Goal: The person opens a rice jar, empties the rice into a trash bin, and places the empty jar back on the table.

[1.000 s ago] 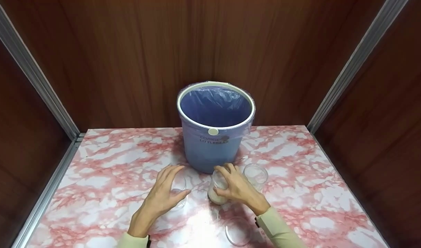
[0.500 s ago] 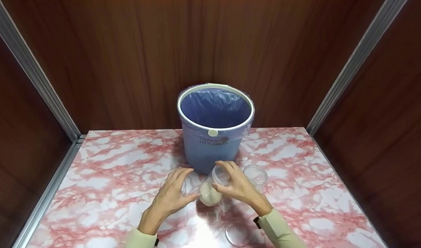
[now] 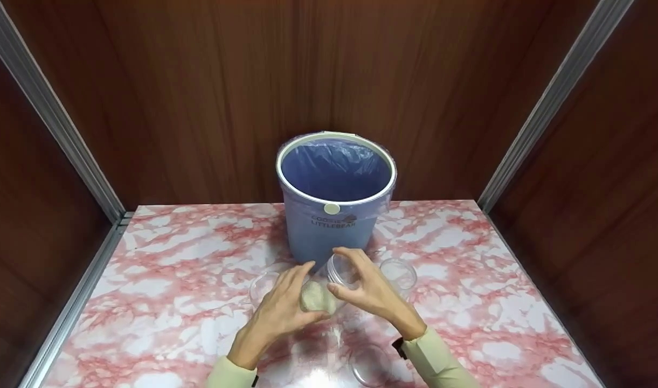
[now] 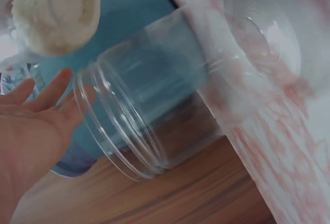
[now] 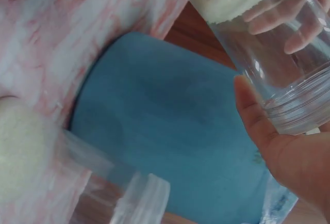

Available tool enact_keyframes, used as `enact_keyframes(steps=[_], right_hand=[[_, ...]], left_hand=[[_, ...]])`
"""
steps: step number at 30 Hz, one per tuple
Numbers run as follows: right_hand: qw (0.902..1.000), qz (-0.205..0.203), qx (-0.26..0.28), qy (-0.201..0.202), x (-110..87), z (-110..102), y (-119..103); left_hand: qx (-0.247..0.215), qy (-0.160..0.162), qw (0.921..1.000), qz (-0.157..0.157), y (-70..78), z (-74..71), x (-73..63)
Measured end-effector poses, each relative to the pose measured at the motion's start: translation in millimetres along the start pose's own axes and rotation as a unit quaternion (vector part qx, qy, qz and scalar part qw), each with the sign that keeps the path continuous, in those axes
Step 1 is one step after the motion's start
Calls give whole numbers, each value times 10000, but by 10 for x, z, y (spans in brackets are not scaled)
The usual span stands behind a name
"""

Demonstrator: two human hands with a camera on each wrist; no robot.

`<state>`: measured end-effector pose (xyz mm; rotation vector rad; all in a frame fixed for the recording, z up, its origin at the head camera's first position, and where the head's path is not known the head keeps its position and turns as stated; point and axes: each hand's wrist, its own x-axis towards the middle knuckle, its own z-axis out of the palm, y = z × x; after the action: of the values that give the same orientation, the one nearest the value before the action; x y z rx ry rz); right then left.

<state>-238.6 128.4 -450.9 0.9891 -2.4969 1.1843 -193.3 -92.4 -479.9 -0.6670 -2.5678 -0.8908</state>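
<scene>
Clear jar [image 3: 319,297] slants, mouth toward right hand [image 3: 369,288].

We seem to be in a small booth or built-up work bay. Dark wood-grain panels [image 3: 199,97] stand at the far, left and right sides, and grey metal rails [image 3: 51,110] run up the two far corners like a frame. Between them we see a surface [image 3: 172,269] in a red-and-white marbled pattern, reaching back towards the far panel. The lined blue bucket [image 3: 329,240] and clear jar [image 3: 318,299] look like household goods, yet the panels and rails read to us as a booth; what building holds it, we cannot tell.
</scene>
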Motion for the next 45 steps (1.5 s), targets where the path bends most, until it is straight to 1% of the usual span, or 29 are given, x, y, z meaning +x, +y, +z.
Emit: enact_keyframes(steps=[3,5,7,10,12,16,17,19,23,26,29,31,33,35,36,38,40,42,44,45], right_hand=[[10000,-58,32,23,1,-14,-52],[9999,-129,42,69,3,-23,-80],[9997,-189,82,99,4,-33,-107],[9996,-236,127,110,3,-46,-142],[9996,-222,157,106,-2,-55,-161],[9996,-167,205,100,-15,-85,-193],[9996,-180,212,110,-19,-93,-201],[9993,-252,225,128,-25,-110,-217],[9980,-563,269,139,-45,-137,-267],[9971,-726,204,71,-74,-166,-322],[9966,-827,16,-42,-112,-196,-370],[9945,-1033,-121,-121,-129,-213,-393],[9900,-1374,-224,-212,-139,-229,-406],[9841,-1713,-310,-345,-139,-252,-413],[9809,-1864,-382,-409,-138,-267,-414],[9773,-1969,-496,-597,-141,-305,-418],[9784,-1828,-541,-802,-151,-349,-425],[9826,-1519,-610,-881,-159,-394,-440],[9874,-1139,-708,-840,-161,-430,-459],[9889,-943,-862,-754,-161,-445,-471]], left_hand=[[137,157,9996,214,35,9,19],[55,194,9993,304,56,8,32],[-97,161,9992,344,74,8,39],[-409,5,9987,311,97,25,41],[-590,-116,9980,213,116,40,40],[-742,-172,9971,28,169,69,43],[-751,-149,9971,-6,180,76,45],[-739,-32,9973,26,200,86,50],[-751,225,9966,240,224,95,47],[-891,261,9948,411,225,94,37],[-1232,69,9910,516,211,79,16],[-1514,-121,9865,609,197,61,-1],[-1794,-349,9806,713,185,45,-18],[-1988,-506,9751,846,175,39,-28],[-2025,-545,9734,917,173,39,-31],[-2029,-568,9721,1030,171,50,-36],[-1842,-402,9757,1115,178,65,-47],[-1573,-160,9816,1074,191,86,-59],[-1217,113,9879,950,211,111,-73],[-986,274,9906,903,226,125,-78]])
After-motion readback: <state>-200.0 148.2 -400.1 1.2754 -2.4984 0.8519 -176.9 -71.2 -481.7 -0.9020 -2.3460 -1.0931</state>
